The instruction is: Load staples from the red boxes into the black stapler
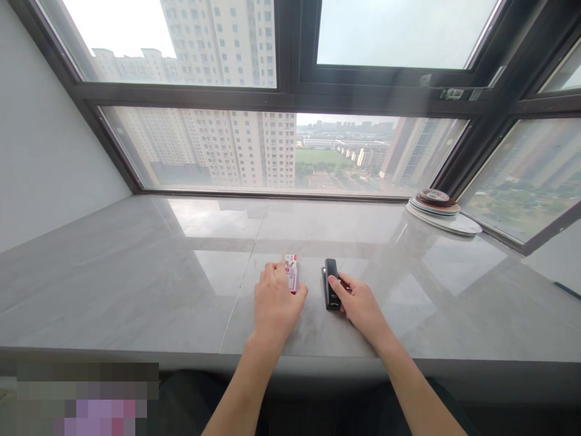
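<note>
My left hand (275, 298) is around a small white box (292, 274) with pink and red print, near the middle of the counter. Its fingers lie along the box's left side, and the thumb is by the lower right edge. The print is too small to read. A short way to the right, my right hand (359, 301) grips a black stapler (331, 287) by its right side. The thumb rests on top of the stapler, while the other fingers are partly hidden behind it. The stapler points away from me, apart from the box.
The grey marble-look counter (149, 290) runs up to a dark window frame (281, 195). A stack of plates (443, 221) stands at the back right corner. A thin dark object (567, 290) lies at the far right edge. My legs are below the front edge.
</note>
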Tool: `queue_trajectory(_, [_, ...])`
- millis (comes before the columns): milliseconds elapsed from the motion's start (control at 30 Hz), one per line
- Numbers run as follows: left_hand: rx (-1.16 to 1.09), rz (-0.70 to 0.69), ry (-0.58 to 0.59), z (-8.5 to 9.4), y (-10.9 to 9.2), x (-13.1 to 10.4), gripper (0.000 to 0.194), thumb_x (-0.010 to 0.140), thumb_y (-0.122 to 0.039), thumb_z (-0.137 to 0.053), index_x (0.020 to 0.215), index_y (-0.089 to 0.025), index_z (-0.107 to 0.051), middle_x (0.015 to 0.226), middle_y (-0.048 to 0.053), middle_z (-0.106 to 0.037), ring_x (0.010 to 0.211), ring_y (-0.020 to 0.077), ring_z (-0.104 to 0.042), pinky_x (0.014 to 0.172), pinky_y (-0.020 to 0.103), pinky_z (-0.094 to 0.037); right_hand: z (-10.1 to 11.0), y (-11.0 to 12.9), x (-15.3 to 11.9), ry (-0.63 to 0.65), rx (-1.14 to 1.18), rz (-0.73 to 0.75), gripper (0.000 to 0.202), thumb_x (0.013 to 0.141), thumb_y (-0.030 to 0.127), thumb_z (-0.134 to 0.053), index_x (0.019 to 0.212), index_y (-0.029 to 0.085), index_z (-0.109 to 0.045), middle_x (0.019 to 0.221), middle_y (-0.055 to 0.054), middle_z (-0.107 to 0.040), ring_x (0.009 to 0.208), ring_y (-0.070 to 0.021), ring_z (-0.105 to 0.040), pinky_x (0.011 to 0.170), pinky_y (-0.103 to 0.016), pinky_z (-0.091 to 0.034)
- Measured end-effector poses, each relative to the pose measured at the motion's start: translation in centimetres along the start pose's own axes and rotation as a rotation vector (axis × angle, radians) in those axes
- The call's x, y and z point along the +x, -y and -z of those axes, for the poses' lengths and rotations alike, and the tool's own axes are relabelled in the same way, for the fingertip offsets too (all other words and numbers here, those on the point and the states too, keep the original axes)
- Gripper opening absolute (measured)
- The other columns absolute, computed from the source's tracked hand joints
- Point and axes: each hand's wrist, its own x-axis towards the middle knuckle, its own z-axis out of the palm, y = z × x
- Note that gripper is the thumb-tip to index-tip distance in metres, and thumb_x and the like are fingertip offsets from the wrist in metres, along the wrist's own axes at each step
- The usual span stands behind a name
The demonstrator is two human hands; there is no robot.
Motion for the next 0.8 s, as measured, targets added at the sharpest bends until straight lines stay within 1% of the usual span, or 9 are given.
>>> queue_trajectory(100, [0.008,0.0,0.042,0.1,0.3,0.1,0.047,0.09,-0.032,-0.058,0.136,-0.022,-0.054,0.122,0.012,-0.059,0.106,0.0288,-0.064,0.089,0.039,-0.051,0.0,-0.3,-0.2,-0.006,0.028,-0.006,0.055,0.094,0.068,-0.052,0.111,0.02,-0.073,0.064,0.002,-0.056,0.048,-0.0129,-0.051,0.045,-0.023,-0.038])
queue_trajectory(200, [-0.011,-0.025,-0.01,0.6,1.9,0.9,0.048,0.091,-0.032,-0.058,0.138,-0.021,-0.054,0.124,0.011,-0.059,0.106,0.0265,-0.064,0.092,0.036,-0.05,-0.2,-0.4,-0.1,-0.004,0.044,-0.021,0.056,0.093,0.068,-0.053,0.113,0.02,-0.073,0.065,0.002,-0.056,0.048,-0.0129,-0.051,0.044,-0.023,-0.039])
queue_trajectory(300, [0.005,-0.02,-0.051,1.1,4.5,3.3,0.052,0.09,-0.035,-0.06,0.14,-0.021,-0.053,0.129,0.011,-0.058,0.108,0.0262,-0.064,0.092,0.034,-0.049,-0.1,-0.4,0.0,-0.009,0.05,-0.015,0.056,0.093,0.068,-0.053,0.112,0.019,-0.074,0.067,0.002,-0.056,0.049,-0.0127,-0.052,0.045,-0.023,-0.039])
queue_trajectory(433, [0.052,0.04,0.006,0.9,7.5,7.1,0.049,0.087,-0.038,-0.065,0.132,-0.019,-0.061,0.123,0.012,-0.06,0.105,0.027,-0.064,0.09,0.034,-0.049,0.0,-0.3,-0.1,-0.005,0.06,-0.007,0.057,0.093,0.067,-0.054,0.115,0.018,-0.074,0.064,0.002,-0.052,0.048,-0.0124,-0.051,0.044,-0.022,-0.037])
queue_trajectory(500, [0.062,0.045,0.014,0.8,8.4,8.0,0.045,0.086,-0.039,-0.067,0.126,-0.019,-0.064,0.12,0.012,-0.061,0.108,0.0281,-0.063,0.09,0.034,-0.048,0.0,-0.3,-0.2,-0.003,0.068,-0.01,0.057,0.093,0.067,-0.055,0.117,0.019,-0.074,0.063,0.003,-0.052,0.048,-0.0122,-0.05,0.044,-0.022,-0.037])
queue_trajectory(533, [0.064,0.042,0.01,0.9,8.7,8.1,0.042,0.087,-0.04,-0.067,0.124,-0.02,-0.065,0.118,0.011,-0.062,0.11,0.0283,-0.062,0.091,0.035,-0.048,0.0,-0.3,-0.2,-0.003,0.07,-0.01,0.057,0.093,0.067,-0.055,0.117,0.019,-0.074,0.064,0.002,-0.052,0.048,-0.0123,-0.051,0.044,-0.022,-0.037])
queue_trajectory(633, [0.049,0.036,-0.057,2.0,9.1,6.8,0.033,0.093,-0.042,-0.061,0.12,-0.023,-0.066,0.111,0.008,-0.064,0.106,0.0268,-0.062,0.089,0.035,-0.048,0.0,-0.4,-0.1,-0.001,0.068,-0.011,0.057,0.093,0.067,-0.055,0.117,0.019,-0.074,0.064,0.002,-0.053,0.049,-0.0128,-0.051,0.044,-0.022,-0.038])
queue_trajectory(733, [0.006,0.003,-0.147,3.5,9.9,3.8,0.031,0.095,-0.04,-0.058,0.122,-0.025,-0.065,0.107,0.006,-0.064,0.098,0.0247,-0.064,0.087,0.036,-0.049,-0.1,-0.5,0.0,-0.004,0.056,-0.015,0.057,0.093,0.066,-0.055,0.12,0.02,-0.074,0.064,0.002,-0.053,0.049,-0.0131,-0.052,0.044,-0.023,-0.037])
queue_trajectory(800, [-0.016,-0.02,-0.136,4.5,10.8,1.7,0.031,0.095,-0.041,-0.06,0.122,-0.027,-0.065,0.108,0.005,-0.063,0.096,0.024,-0.064,0.086,0.036,-0.05,0.0,-0.5,0.0,-0.003,0.045,-0.014,0.056,0.093,0.066,-0.055,0.121,0.021,-0.073,0.065,0.002,-0.055,0.05,-0.0137,-0.054,0.044,-0.023,-0.038])
